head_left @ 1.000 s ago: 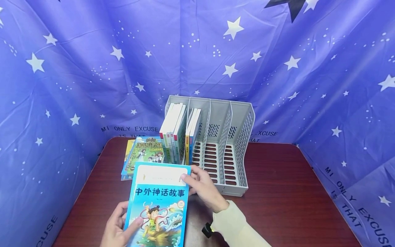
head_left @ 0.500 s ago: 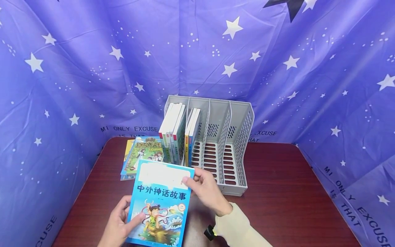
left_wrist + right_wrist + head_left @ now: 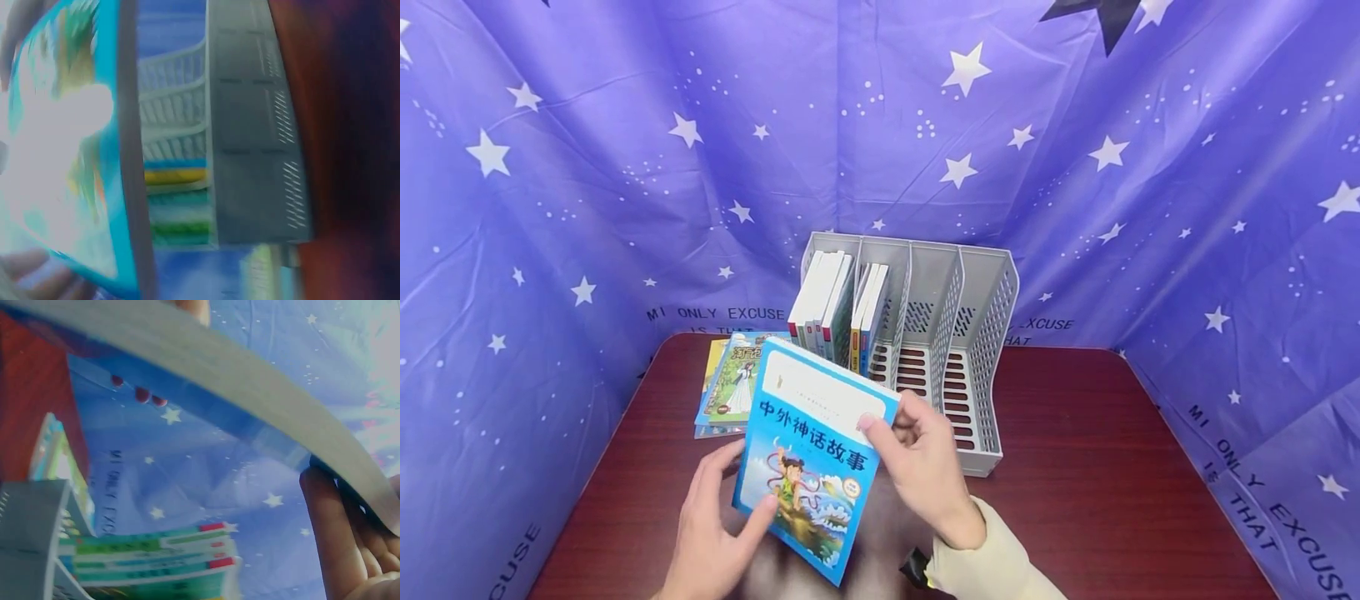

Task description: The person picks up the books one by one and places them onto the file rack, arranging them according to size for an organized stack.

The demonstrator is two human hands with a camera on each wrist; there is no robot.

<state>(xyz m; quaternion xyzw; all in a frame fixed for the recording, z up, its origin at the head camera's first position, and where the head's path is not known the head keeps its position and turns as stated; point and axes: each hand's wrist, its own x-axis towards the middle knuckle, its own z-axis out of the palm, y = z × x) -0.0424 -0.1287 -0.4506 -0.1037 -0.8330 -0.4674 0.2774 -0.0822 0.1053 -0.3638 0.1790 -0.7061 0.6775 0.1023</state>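
Note:
A blue storybook (image 3: 816, 442) with Chinese lettering and a cartoon child on its cover is held tilted above the table. My right hand (image 3: 928, 467) grips its upper right corner, thumb on the cover and fingers behind. Near the lower left edge, my left hand (image 3: 711, 525) holds the book with its thumb on the cover; its other fingers are partly hidden behind it. The left wrist view is blurred, with glare over the book's cover (image 3: 106, 206). In the right wrist view the book's page edge (image 3: 250, 381) crosses above the right hand's fingers (image 3: 331, 525).
Behind the book stands a grey divided file rack (image 3: 977, 292). Its leftmost slot holds several upright books (image 3: 820, 287); the second holds a yellow-spined and a blue-spined one (image 3: 871, 304). A stack of flat books (image 3: 733, 387) lies left of the rack on the dark red table (image 3: 1075, 450).
The storybook has risen and turned clockwise, moving right toward the rack and covering more of the flat stack. Both hands have moved up and right with it.

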